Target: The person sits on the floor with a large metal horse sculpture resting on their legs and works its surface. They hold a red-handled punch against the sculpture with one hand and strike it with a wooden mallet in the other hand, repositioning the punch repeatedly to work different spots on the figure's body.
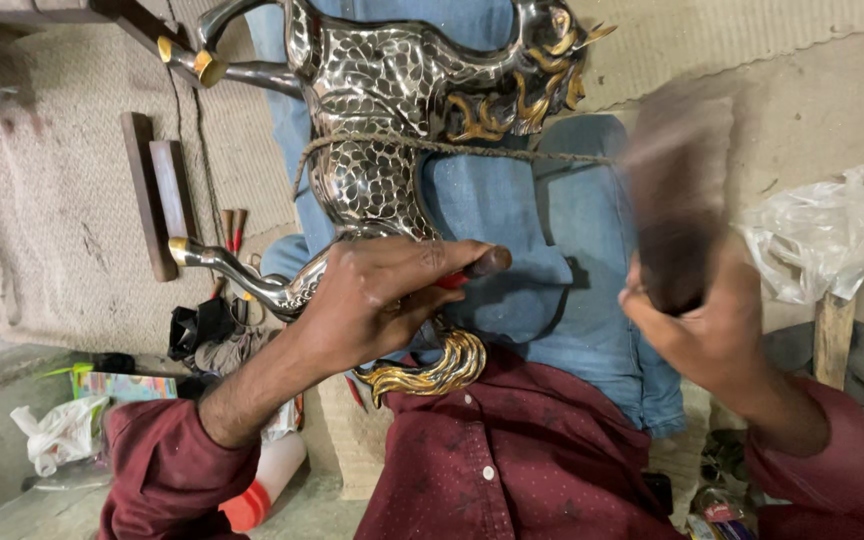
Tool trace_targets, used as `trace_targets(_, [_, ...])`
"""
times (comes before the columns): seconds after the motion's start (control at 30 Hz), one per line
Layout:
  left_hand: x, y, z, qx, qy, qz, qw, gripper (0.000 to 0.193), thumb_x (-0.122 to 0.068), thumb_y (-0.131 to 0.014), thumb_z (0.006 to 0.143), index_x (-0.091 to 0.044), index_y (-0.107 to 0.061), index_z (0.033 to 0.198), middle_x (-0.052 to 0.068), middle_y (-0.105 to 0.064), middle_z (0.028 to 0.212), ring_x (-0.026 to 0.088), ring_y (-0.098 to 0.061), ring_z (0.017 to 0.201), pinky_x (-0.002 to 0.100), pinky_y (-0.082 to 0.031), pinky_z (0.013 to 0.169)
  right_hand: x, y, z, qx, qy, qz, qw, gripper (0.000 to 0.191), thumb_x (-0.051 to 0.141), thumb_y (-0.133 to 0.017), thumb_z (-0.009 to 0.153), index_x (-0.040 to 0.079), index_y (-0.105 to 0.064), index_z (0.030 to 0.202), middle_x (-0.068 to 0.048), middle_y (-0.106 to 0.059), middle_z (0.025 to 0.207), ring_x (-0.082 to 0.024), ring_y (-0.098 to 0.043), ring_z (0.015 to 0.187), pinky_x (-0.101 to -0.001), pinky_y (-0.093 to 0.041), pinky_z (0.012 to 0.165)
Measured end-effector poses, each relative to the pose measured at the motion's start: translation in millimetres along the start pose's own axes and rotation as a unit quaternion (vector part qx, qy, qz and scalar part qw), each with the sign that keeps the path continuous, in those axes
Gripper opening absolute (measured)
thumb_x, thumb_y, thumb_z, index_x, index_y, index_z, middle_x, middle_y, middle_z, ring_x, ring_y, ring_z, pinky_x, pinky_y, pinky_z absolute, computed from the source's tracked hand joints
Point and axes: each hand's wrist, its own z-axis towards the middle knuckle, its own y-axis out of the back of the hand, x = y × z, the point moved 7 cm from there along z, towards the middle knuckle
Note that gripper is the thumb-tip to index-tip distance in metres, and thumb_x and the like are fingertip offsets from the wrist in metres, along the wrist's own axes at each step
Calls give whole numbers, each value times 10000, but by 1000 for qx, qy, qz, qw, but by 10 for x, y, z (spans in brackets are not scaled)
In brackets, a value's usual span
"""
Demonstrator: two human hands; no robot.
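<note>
A silver and gold metal horse figure [382, 110] lies across my lap on blue trousers, tied with a rope [472, 148]. My left hand [382, 295] rests on the horse's rear near its gold tail [442, 370] and grips a small punch tool [482, 265] with a red shaft and rounded dark head. My right hand [697, 325] holds a dark wooden mallet [677, 190], blurred with motion, raised to the right of the punch.
Wooden blocks [157, 200] lie on the woven mat at left with small tools [232, 230] beside them. A clear plastic bag [832, 235] sits at right. A white bag [57, 435] and a coloured box [122, 385] lie lower left.
</note>
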Motion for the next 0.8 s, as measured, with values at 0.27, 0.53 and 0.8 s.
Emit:
trace_targets(0.27, [-1, 14, -4, -3, 5, 10, 1000, 532, -2, -790, 834, -79, -627, 1334, 109, -753, 1106, 285, -751, 929, 355, -603, 785, -55, -46, 43, 31, -43, -70, 996, 382, -3, -772, 794, 41, -635, 1147, -138, -708, 950, -217, -704, 761, -347, -582, 667])
trace_targets(0.53, [-3, 24, 1, -2, -1, 3, 1000, 525, -14, -792, 862, -89, -638, 1358, 85, -765, 1053, 255, -749, 848, 345, -593, 746, 176, 7, 25, -10, 82, -55, 995, 595, -32, -711, 741, 62, -611, 1320, -177, -722, 1033, -240, -744, 887, -350, -587, 779])
trace_targets(0.8, [38, 6, -40, -7, -12, 6, 1000, 431, -45, -818, 864, -91, -661, 1263, 86, -747, 999, 250, -752, 862, 351, -605, 779, 212, -52, 64, -13, 100, -93, 991, 683, -1, -766, 804, 43, -499, 1431, -166, -687, 906, -266, -703, 753, -393, -535, 647])
